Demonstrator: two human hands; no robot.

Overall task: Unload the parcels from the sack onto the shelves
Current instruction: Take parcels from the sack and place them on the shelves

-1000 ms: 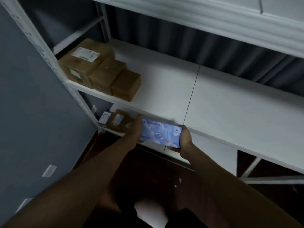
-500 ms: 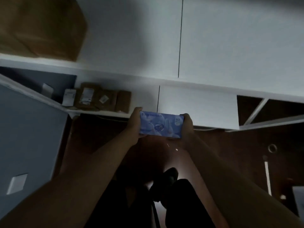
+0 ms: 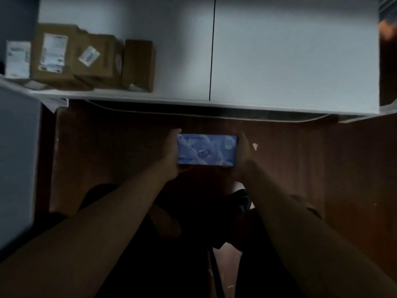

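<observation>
Blue box [image 3: 206,150] held flat over the floor, just in front of the shelf [image 3: 279,61] edge: left hand [image 3: 170,155] gripping one end, right hand [image 3: 242,157] the other. Brown parcels [image 3: 86,59] (labelled) at shelf's left end.

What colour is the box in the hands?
Blue box, with a pale printed picture; head view.

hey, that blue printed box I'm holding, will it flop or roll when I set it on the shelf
Probably neither. The blue box keeps straight edges between the left hand and right hand, so it seems stiff. Its flat faces should sit steady on the white shelf. Its glossy print may be a bit slippery.
</observation>
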